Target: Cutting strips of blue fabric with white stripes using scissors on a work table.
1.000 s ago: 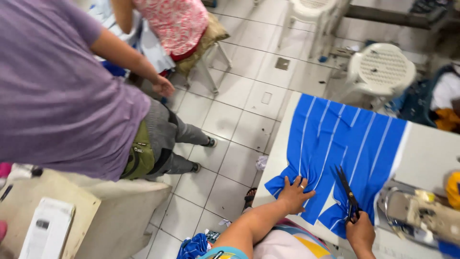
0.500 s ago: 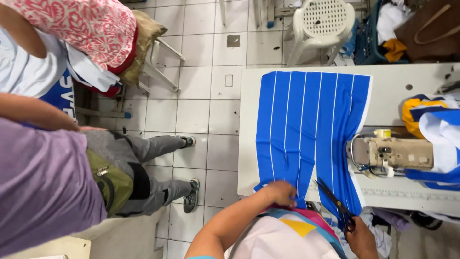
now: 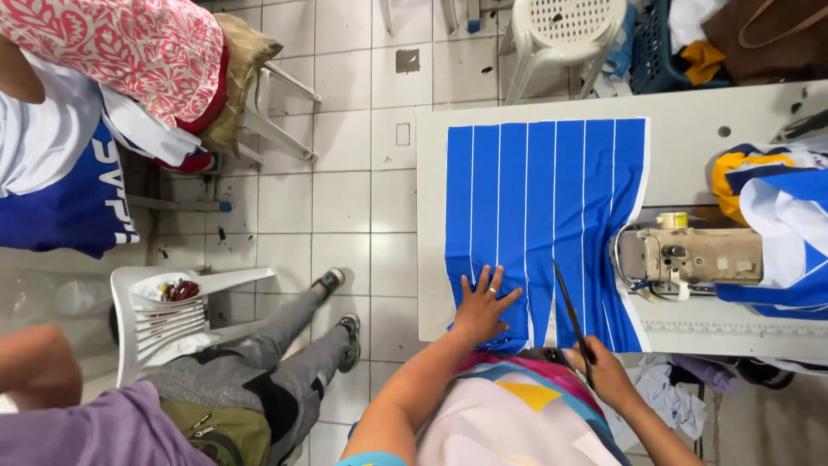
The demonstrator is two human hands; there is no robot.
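So the blue striped fabric (image 3: 543,207) lies flat on the white surface (image 3: 690,129), and everything here sits around that cloth. The left hand (image 3: 483,306) is spread open, palm down, pressing on the near edge of the fabric with fingers fanned out, not gripping anything. The right hand (image 3: 608,371) is clenched around the handles of the black scissors (image 3: 571,315), just off the near edge, with the blades lying up over the fabric beside a white stripe. I can't tell whether the blades are parted or closed from this angle.

If I'm judging the cut in hand: the thing that matters is keeping the cloth from creeping. The flat left hand looks well placed, just to the left of the blade line, so I'd keep it close beside the cut and not let it trail behind. Long strokes with the lower blade resting on the surface should keep the fabric from lifting. The white stripe is a handy guide to run along.

The sewing machine (image 3: 690,255) sits at the right edge of the fabric, touching or overlapping it, so the cloth may drag there. A second person in grey trousers (image 3: 259,367) sits well to the left of the fabric, off the surface.
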